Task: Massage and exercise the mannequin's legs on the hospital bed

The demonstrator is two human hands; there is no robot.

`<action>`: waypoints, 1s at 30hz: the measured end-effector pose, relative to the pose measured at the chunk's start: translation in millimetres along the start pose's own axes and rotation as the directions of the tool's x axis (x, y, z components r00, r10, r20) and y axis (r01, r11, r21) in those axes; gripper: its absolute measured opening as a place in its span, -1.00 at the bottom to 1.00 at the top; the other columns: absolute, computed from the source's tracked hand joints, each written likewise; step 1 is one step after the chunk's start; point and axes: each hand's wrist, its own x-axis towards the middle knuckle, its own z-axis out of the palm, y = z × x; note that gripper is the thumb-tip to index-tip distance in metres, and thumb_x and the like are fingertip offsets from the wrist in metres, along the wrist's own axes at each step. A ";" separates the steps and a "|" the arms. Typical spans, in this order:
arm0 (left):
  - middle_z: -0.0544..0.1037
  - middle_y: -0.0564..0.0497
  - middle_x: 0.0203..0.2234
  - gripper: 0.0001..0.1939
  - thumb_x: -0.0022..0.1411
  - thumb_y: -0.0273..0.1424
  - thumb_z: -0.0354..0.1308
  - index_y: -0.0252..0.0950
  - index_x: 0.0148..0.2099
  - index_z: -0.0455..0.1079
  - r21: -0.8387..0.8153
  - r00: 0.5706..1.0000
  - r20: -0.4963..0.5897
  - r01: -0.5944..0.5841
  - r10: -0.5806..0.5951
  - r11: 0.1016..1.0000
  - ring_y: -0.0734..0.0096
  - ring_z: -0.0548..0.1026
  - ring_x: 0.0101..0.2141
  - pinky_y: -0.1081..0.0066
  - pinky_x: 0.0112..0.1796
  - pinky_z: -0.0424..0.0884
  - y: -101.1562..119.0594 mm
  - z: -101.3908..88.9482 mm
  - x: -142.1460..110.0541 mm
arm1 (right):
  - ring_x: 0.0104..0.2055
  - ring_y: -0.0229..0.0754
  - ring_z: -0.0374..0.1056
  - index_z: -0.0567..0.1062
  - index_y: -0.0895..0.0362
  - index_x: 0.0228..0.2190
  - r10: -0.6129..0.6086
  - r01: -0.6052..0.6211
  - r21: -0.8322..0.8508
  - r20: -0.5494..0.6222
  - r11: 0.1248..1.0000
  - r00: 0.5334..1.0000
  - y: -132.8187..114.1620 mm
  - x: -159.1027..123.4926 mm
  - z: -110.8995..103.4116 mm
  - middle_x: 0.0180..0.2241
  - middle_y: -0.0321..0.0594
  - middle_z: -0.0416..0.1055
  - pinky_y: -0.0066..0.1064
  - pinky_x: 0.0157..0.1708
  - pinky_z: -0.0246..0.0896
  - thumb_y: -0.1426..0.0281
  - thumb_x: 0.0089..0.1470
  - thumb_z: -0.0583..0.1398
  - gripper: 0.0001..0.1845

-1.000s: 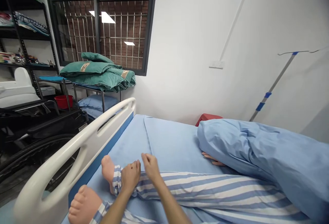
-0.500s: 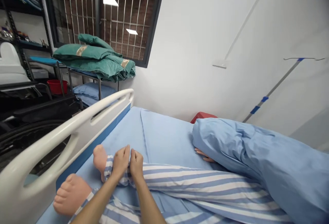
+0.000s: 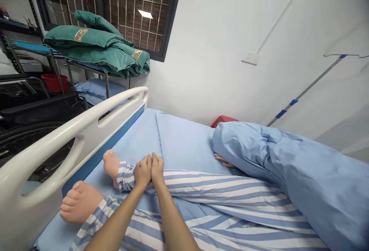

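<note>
Left hand (image 3: 142, 172) and right hand (image 3: 157, 167) sit side by side, pressed together along their edges, fingers bunched and curled down onto a blue-and-white striped trouser leg (image 3: 219, 193) just past its cuff. Whether they are gripping the cloth or only resting on it cannot be told from this view.

That leg lies across a smooth pale-blue bed sheet (image 3: 184, 143) near the middle of the hospital bed, and its bare, rubbery manikin foot (image 3: 111, 164) pokes out beside the hands. A second manikin foot (image 3: 80, 201), in a matching striped trouser leg (image 3: 95, 218), lies nearer the camera, close to the white molded side rail (image 3: 86, 139), whose long oval cut-outs run along the bed's edge above a blue panel (image 3: 100, 152).

Toward the far side, a rumpled blue quilt (image 3: 273, 166) covers the rest of the body, with a manikin hand (image 3: 221, 160) showing at its edge. A red object (image 3: 224, 120) sits just behind the bed.

Beyond the rail, green folded quilts (image 3: 95, 47) with gold trim are piled on a metal rack (image 3: 83, 66) above a blue pillow (image 3: 95, 89), beside a red basin (image 3: 53, 82) and a black wheelchair (image 3: 29, 135). A barred window (image 3: 129, 12) and a blue-taped drip pole (image 3: 305, 85) stand against the white wall (image 3: 207, 51).
</note>
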 end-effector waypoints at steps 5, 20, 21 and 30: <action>0.54 -0.04 -0.44 -0.59 0.30 -0.27 -0.28 -0.25 -0.36 0.36 0.098 1.000 0.017 0.015 -0.016 0.995 0.39 0.45 -0.37 0.46 -0.36 0.15 1.5 -0.8 0.5 | -0.60 -0.33 -0.05 0.12 0.10 -0.70 0.029 -0.028 -0.026 0.022 0.999 0.999 -6.5 4.6 -0.1 -0.71 -0.41 0.02 -0.46 -0.61 -0.08 0.18 0.03 0.00 -0.61; 0.56 -0.06 -0.40 -0.59 0.30 -0.27 -0.25 -0.24 -0.31 0.42 0.126 0.998 0.007 -0.056 0.056 0.990 0.38 0.45 -0.38 0.45 -0.36 0.14 4.2 3.9 -6.2 | -0.59 -0.32 0.04 0.20 0.13 -0.70 -0.126 0.163 -0.315 0.134 0.935 0.983 -4.8 -3.5 -29.3 -0.69 -0.37 0.14 -0.48 -0.56 -0.09 0.28 0.09 -0.03 -0.62; 0.56 -0.06 -0.41 -0.59 0.30 -0.26 -0.25 -0.24 -0.32 0.42 0.127 0.999 0.005 -0.052 0.052 0.990 0.38 0.45 -0.38 0.45 -0.37 0.14 4.8 4.0 -6.6 | -0.59 -0.32 0.03 0.19 0.13 -0.70 -0.127 0.166 -0.297 0.145 0.940 0.981 -4.4 -3.0 -30.2 -0.70 -0.37 0.13 -0.48 -0.56 -0.09 0.27 0.09 -0.03 -0.61; 0.36 0.07 -0.67 -0.58 0.24 -0.22 -0.19 -0.28 -0.59 0.21 -0.271 0.997 -0.006 -0.076 0.077 0.960 0.51 0.27 -0.56 0.50 -0.48 0.11 28.7 1.8 0.4 | -0.56 -0.31 0.06 0.23 0.14 -0.67 -0.107 0.114 -0.092 0.078 0.989 0.991 -8.4 -1.1 -34.2 -0.67 -0.35 0.17 -0.47 -0.55 -0.04 0.18 0.10 -0.04 -0.57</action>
